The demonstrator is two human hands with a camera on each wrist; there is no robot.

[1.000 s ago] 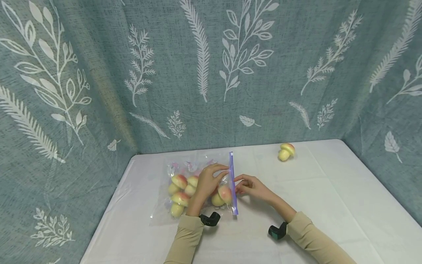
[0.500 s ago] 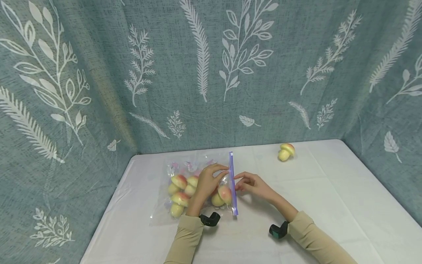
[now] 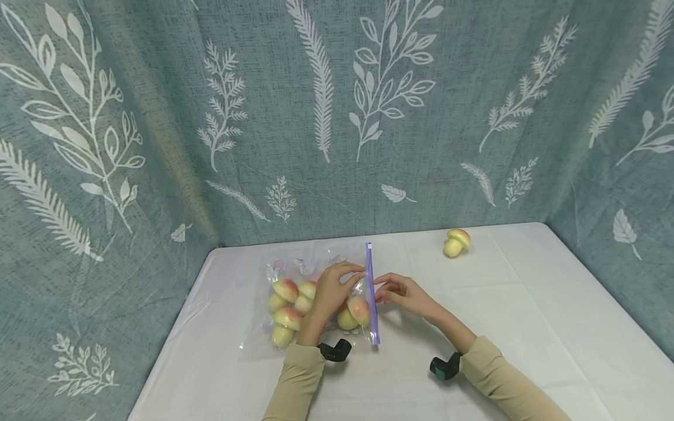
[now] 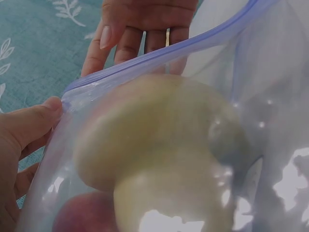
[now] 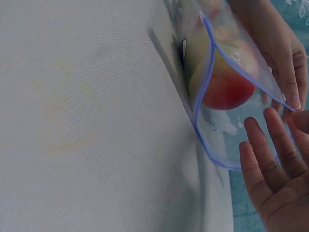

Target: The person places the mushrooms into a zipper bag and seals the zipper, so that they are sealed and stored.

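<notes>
Pinches purple-rimmed clear plastic zip bag [image 3: 373, 304] with left hand [image 3: 330, 289]; holds right hand [image 3: 408, 297], fingers extended, at its right-facing mouth [image 5: 197, 113] (long from near to far).

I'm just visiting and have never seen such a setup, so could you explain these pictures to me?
There is no machine doing the work here: these are a person's bare hands. The wide picture comes from a camera on the head, looking forward and down. The two close-ups come from cameras on the left and right wrists.

On a white table, before a leafy curtain, lies a clear bag with several yellow and red mushroom-shaped pieces inside. One loose piece sits farther back on the right.

The left hand pinches the bag near its purple edge. The right hand has its fingers at the bag's mouth, which gapes open in the right-wrist picture.
</notes>
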